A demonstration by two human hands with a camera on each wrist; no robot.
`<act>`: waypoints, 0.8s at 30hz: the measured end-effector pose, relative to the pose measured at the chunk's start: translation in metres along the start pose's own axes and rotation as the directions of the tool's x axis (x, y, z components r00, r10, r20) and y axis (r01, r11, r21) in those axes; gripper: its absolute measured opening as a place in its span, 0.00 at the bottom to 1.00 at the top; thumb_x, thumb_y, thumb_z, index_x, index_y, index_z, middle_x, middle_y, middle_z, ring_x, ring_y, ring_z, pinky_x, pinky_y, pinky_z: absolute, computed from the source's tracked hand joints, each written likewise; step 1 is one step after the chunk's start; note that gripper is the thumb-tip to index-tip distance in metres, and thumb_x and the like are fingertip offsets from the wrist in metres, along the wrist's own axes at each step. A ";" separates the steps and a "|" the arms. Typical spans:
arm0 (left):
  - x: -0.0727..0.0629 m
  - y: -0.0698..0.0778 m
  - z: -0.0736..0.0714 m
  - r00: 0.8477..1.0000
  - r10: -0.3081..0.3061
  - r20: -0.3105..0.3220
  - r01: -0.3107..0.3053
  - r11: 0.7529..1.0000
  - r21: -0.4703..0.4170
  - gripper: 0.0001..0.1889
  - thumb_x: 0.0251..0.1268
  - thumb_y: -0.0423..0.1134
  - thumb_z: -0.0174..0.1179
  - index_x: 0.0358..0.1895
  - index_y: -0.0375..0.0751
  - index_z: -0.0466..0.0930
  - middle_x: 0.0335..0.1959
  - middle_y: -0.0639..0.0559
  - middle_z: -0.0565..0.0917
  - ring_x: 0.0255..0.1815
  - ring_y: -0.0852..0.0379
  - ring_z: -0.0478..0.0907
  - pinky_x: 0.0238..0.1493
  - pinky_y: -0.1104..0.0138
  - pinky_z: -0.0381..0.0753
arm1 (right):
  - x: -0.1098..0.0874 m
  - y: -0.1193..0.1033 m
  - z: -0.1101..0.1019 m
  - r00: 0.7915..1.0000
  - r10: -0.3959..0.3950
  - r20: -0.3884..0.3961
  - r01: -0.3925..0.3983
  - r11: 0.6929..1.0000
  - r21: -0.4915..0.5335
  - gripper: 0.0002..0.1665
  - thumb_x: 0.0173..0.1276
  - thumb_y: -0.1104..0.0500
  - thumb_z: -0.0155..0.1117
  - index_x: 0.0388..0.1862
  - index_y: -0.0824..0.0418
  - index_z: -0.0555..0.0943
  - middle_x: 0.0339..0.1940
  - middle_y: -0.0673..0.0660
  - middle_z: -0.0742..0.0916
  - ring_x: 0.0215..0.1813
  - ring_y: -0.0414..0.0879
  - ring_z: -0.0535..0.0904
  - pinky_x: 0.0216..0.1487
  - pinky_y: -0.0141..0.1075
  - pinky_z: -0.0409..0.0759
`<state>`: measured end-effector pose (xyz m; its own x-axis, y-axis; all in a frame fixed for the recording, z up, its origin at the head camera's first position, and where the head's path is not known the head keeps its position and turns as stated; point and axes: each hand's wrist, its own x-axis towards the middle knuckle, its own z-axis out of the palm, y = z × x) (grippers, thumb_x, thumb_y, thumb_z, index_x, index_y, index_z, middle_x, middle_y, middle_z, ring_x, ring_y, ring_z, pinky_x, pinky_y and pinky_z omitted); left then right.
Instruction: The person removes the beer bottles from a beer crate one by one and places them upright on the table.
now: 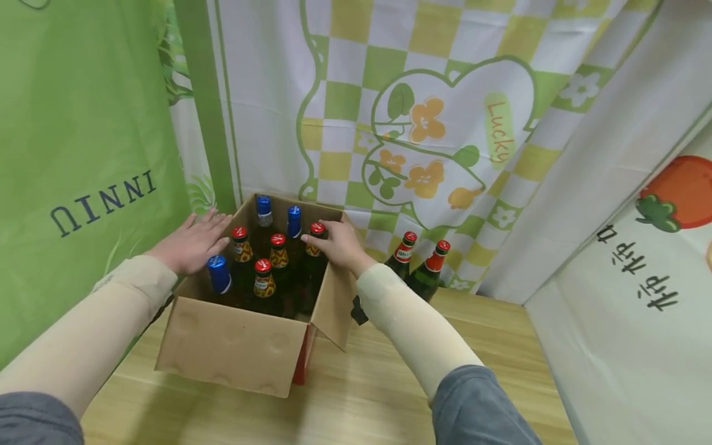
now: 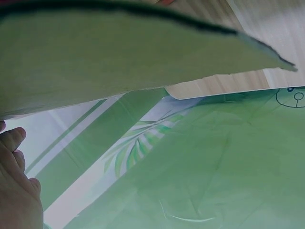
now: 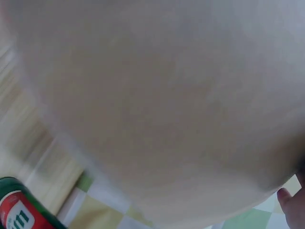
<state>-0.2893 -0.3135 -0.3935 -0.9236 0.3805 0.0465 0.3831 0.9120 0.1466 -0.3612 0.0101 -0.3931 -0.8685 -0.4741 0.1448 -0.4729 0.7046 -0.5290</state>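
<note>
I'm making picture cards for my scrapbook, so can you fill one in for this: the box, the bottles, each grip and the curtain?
Box: cardboard, top flaps open, on a table
Bottles inside: seven tops visible; three blue tops, four red caps
Bottles outside: two, red-capped, right of the box
Left grip: fingers outstretched at the box's left edge
Right grip: holding one red-capped bottle near its top, inside the box
Curtain: green-and-yellow checks, says "Lucky"

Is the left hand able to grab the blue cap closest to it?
Probably yes: the left hand is right beside that blue cap, and I see nothing covering it.
</note>
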 end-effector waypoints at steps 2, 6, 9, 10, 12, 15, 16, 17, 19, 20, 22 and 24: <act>0.001 0.001 0.000 1.000 0.008 0.000 -0.008 1.000 0.002 0.32 0.87 0.45 0.38 0.79 0.22 0.51 0.79 0.25 0.54 0.81 0.27 0.41 0.78 0.36 0.36 | -0.002 -0.001 0.000 0.998 -0.012 -0.061 0.016 0.998 0.060 0.26 0.76 0.41 0.64 0.53 0.62 0.85 0.35 0.56 0.88 0.40 0.48 0.83 0.62 0.41 0.77; 0.001 0.003 -0.002 1.000 0.021 -0.003 -0.021 1.000 0.009 0.32 0.86 0.44 0.38 0.78 0.21 0.52 0.79 0.25 0.54 0.81 0.27 0.42 0.78 0.36 0.36 | -0.005 -0.010 -0.004 0.984 -0.023 -0.177 0.068 0.966 0.249 0.20 0.78 0.45 0.64 0.38 0.61 0.82 0.24 0.52 0.79 0.28 0.45 0.73 0.39 0.37 0.75; 0.001 0.004 -0.002 1.000 0.024 -0.003 -0.024 1.000 0.017 0.31 0.86 0.43 0.38 0.78 0.21 0.52 0.78 0.24 0.55 0.81 0.26 0.43 0.78 0.36 0.37 | -0.007 -0.023 -0.008 0.964 -0.051 -0.261 0.140 0.932 0.334 0.19 0.78 0.49 0.64 0.39 0.64 0.83 0.27 0.55 0.82 0.30 0.44 0.74 0.36 0.35 0.73; 0.001 0.004 -0.002 1.000 0.024 -0.002 -0.024 1.000 0.018 0.31 0.86 0.43 0.38 0.78 0.21 0.52 0.78 0.24 0.55 0.81 0.26 0.43 0.78 0.36 0.37 | -0.007 -0.028 -0.010 0.954 -0.071 -0.291 0.173 0.923 0.343 0.19 0.79 0.50 0.63 0.39 0.66 0.82 0.28 0.57 0.82 0.30 0.46 0.75 0.36 0.35 0.73; 0.000 0.004 -0.002 1.000 0.023 -0.003 -0.023 1.000 0.020 0.31 0.86 0.43 0.38 0.78 0.20 0.52 0.78 0.24 0.55 0.80 0.26 0.43 0.78 0.36 0.37 | -0.007 -0.038 -0.014 0.926 -0.123 -0.357 0.254 0.902 0.348 0.17 0.80 0.54 0.63 0.41 0.69 0.82 0.32 0.62 0.85 0.33 0.49 0.79 0.38 0.34 0.75; 0.000 0.004 -0.003 1.000 0.023 -0.006 -0.023 1.000 0.017 0.31 0.86 0.42 0.39 0.78 0.20 0.53 0.78 0.23 0.55 0.80 0.26 0.44 0.77 0.35 0.39 | -0.004 -0.052 -0.023 0.877 -0.194 -0.440 0.364 0.865 0.345 0.14 0.80 0.59 0.61 0.40 0.71 0.80 0.33 0.67 0.87 0.34 0.55 0.83 0.38 0.34 0.77; -0.001 0.004 -0.004 1.000 0.023 -0.006 -0.023 1.000 0.016 0.31 0.86 0.42 0.39 0.78 0.20 0.53 0.78 0.23 0.55 0.80 0.26 0.44 0.77 0.35 0.39 | -0.003 -0.056 -0.026 0.857 -0.203 -0.474 0.390 0.855 0.340 0.12 0.80 0.60 0.61 0.41 0.71 0.80 0.34 0.67 0.88 0.35 0.55 0.84 0.39 0.33 0.78; -0.001 0.003 -0.004 1.000 0.022 -0.008 -0.022 1.000 0.014 0.30 0.86 0.42 0.39 0.77 0.20 0.53 0.78 0.23 0.55 0.80 0.26 0.44 0.77 0.35 0.39 | -0.001 -0.060 -0.029 0.840 -0.205 -0.502 0.410 0.846 0.342 0.11 0.79 0.61 0.62 0.41 0.71 0.80 0.34 0.67 0.89 0.36 0.56 0.85 0.38 0.33 0.79; -0.001 0.003 -0.004 1.000 0.022 -0.015 -0.022 1.000 0.010 0.30 0.86 0.42 0.40 0.77 0.20 0.54 0.77 0.23 0.56 0.80 0.25 0.45 0.77 0.35 0.40 | 0.002 -0.067 -0.036 0.812 -0.193 -0.551 0.430 0.836 0.340 0.10 0.78 0.63 0.62 0.38 0.71 0.79 0.30 0.66 0.88 0.33 0.55 0.84 0.36 0.32 0.78; -0.001 0.002 -0.003 1.000 0.022 -0.018 -0.022 1.000 0.008 0.30 0.86 0.42 0.40 0.77 0.20 0.54 0.77 0.23 0.56 0.80 0.25 0.45 0.77 0.34 0.40 | 0.003 -0.071 -0.039 0.801 -0.176 -0.572 0.431 0.833 0.347 0.10 0.78 0.64 0.62 0.36 0.70 0.79 0.27 0.65 0.87 0.29 0.54 0.83 0.34 0.32 0.77; -0.001 -0.001 -0.001 0.999 0.026 -0.032 -0.026 1.000 -0.005 0.30 0.86 0.43 0.39 0.77 0.20 0.55 0.77 0.23 0.57 0.80 0.25 0.46 0.77 0.34 0.41 | 0.006 -0.078 -0.046 0.787 -0.129 -0.603 0.420 0.828 0.371 0.12 0.76 0.65 0.62 0.31 0.68 0.77 0.21 0.62 0.85 0.24 0.50 0.80 0.30 0.31 0.75; 0.000 -0.003 0.002 0.998 0.031 -0.048 -0.032 0.999 -0.020 0.31 0.86 0.45 0.39 0.77 0.20 0.56 0.77 0.22 0.58 0.80 0.25 0.47 0.77 0.34 0.41 | 0.008 -0.085 -0.054 0.789 -0.084 -0.609 0.403 0.818 0.410 0.13 0.76 0.64 0.62 0.29 0.65 0.76 0.18 0.58 0.82 0.21 0.44 0.78 0.28 0.30 0.74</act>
<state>-0.2909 -0.3158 -0.3962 -0.9110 0.4005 0.0987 0.4118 0.8963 0.1644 -0.3360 -0.0253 -0.3015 -0.7362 -0.1114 0.6676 -0.6760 0.1685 -0.7173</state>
